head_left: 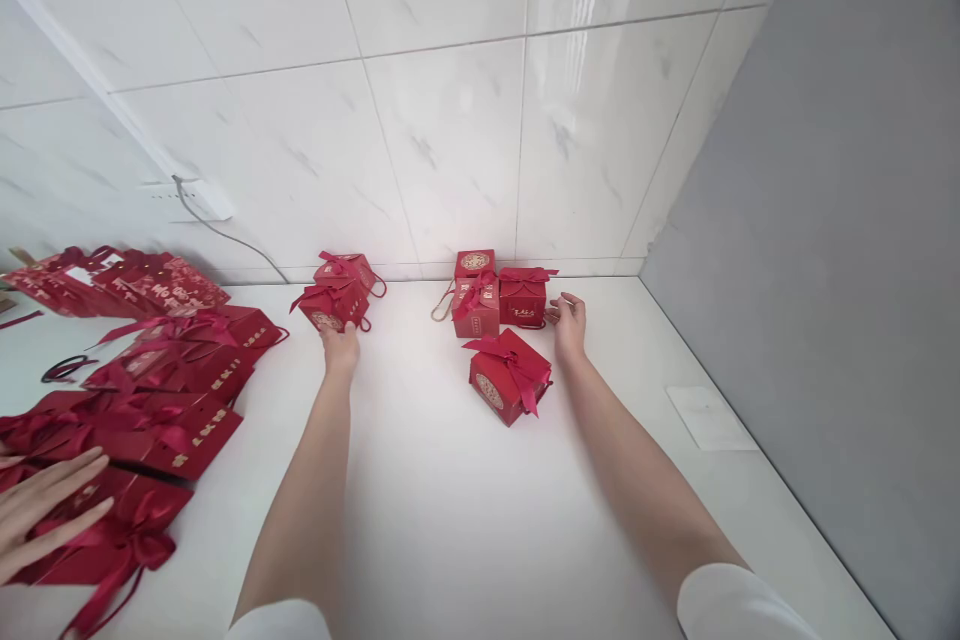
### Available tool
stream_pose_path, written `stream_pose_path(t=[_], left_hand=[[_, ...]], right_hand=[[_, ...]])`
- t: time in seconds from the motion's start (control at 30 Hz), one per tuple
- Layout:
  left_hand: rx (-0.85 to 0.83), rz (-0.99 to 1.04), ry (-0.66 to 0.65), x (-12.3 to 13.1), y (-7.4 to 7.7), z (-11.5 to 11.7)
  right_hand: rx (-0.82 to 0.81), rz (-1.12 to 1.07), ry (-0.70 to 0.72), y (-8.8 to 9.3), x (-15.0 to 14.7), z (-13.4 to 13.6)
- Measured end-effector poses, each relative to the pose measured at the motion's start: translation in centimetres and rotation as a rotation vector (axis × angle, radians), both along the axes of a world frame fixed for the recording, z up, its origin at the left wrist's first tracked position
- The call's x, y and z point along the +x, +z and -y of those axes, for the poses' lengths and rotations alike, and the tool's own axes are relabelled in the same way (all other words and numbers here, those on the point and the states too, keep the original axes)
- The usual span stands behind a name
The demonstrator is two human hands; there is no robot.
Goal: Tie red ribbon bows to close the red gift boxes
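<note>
My left hand point(341, 348) is at the near side of a small red gift box point(331, 308) with a ribbon bow, its fingers against the box and partly hidden. Another red box point(351, 269) stands right behind that one. My right hand point(570, 320) is beside the right face of a red box point(523, 303), fingers apart and curved, holding nothing. Left of this box stands a ribboned box point(476, 308), with a further box point(475, 263) behind it. Nearer to me, a larger-looking red box point(510, 380) sits turned at an angle.
Rows of red boxes point(172, 430) and red printed bags point(120, 282) fill the left side. Another person's hand point(52, 510) rests over the boxes. A cable point(225, 238) runs along the tiled wall point(442, 150). A white square point(711, 418) lies at right, by a grey panel point(840, 220).
</note>
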State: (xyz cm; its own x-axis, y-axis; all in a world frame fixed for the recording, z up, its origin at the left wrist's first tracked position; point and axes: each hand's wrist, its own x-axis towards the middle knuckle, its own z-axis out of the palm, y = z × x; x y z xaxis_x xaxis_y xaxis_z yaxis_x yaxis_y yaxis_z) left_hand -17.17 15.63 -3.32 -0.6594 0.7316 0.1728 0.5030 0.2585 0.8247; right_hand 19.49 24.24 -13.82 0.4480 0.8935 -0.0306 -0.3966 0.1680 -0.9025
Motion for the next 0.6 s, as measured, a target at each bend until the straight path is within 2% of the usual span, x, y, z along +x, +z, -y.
stream_pose_path(t=[0.1,0.23,0.37,0.47,0.53,0.6], left_hand=[[0.030,-0.016,-0.082,3.1,-0.6,0.8],[0.129,-0.057,-0.269,7.1,-1.6,4.3],[0.107,-0.024,-0.649,10.5,-3.7,8.7],[0.027,-0.051,-0.886,12.5,-5.6,10.8],[0.001,-0.114,-0.924,13.0,-5.9,11.2],[0.060,-0.171,-0.832,12.3,-5.0,10.8]], right_hand=[[0.001,0.022,0.000,0.1,0.0,0.1],[-0.019,0.052,-0.002,0.3,0.0,0.3],[-0.059,0.065,-0.033,1.3,-0.4,1.2],[-0.073,0.086,-0.081,2.5,-0.7,3.9],[-0.036,0.114,-0.067,3.0,-0.8,6.7],[0.001,0.142,-0.004,3.0,-0.8,9.6]])
